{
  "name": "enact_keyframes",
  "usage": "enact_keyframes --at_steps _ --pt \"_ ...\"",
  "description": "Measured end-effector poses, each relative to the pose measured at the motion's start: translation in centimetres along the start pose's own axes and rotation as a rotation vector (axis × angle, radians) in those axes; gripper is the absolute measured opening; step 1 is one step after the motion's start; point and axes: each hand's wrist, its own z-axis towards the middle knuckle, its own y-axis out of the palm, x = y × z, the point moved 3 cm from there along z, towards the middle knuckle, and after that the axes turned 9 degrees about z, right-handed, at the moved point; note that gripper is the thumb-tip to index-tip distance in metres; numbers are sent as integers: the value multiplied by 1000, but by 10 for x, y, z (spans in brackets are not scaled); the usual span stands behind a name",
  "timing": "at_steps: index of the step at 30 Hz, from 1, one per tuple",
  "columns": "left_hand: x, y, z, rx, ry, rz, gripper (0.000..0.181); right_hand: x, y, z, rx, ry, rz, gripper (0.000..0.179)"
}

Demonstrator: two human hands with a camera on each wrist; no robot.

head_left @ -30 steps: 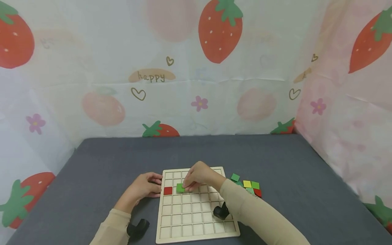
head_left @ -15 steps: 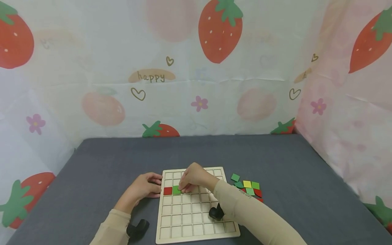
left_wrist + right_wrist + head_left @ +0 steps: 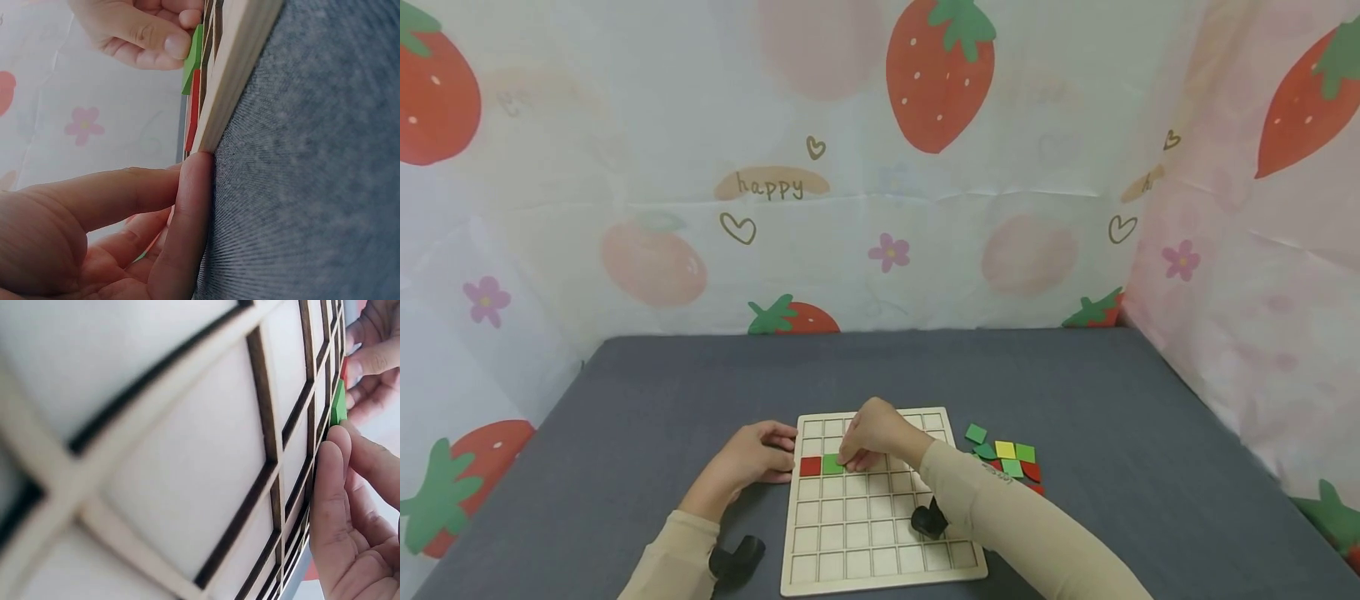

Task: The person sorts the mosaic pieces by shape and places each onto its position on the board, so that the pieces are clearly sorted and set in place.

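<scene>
A pale wooden grid board lies flat on the dark cloth. My left hand rests at its left edge, and in the left wrist view fingertips touch the board's side. In one cell of the leftmost column sits a red square tile. My right hand pinches a green square tile by its right side, over the cell immediately right of the red one. From the left wrist, the green tile stands slightly proud of the red tile. Fingertips cover the green tile's right corner.
Right of the board lies a loose group of tiles: green ones, a yellow one and red ones, some partly behind the right sleeve. Black wrist cameras hang from both forearms. A printed curtain closes off the back.
My right hand has moved left with the green tile, bringing it from a little apart to right beside the red tile. Over the last half second it barely moves. My left hand stays put.
</scene>
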Motion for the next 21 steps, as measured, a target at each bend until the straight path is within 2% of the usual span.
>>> enact_keyframes --at_steps 5,10,14,21 --pt "0 -1 0 0 -2 1 48 -1 1 0 5 -10 -7 8" --pt "1 0 -1 5 -6 -5 47 0 -6 -2 -16 -47 54 5" --pt "2 1 -2 -1 4 1 48 0 -20 -6 -7 -79 66 5" --pt "1 1 -2 15 -5 3 48 5 -53 -20 48 -87 96 12"
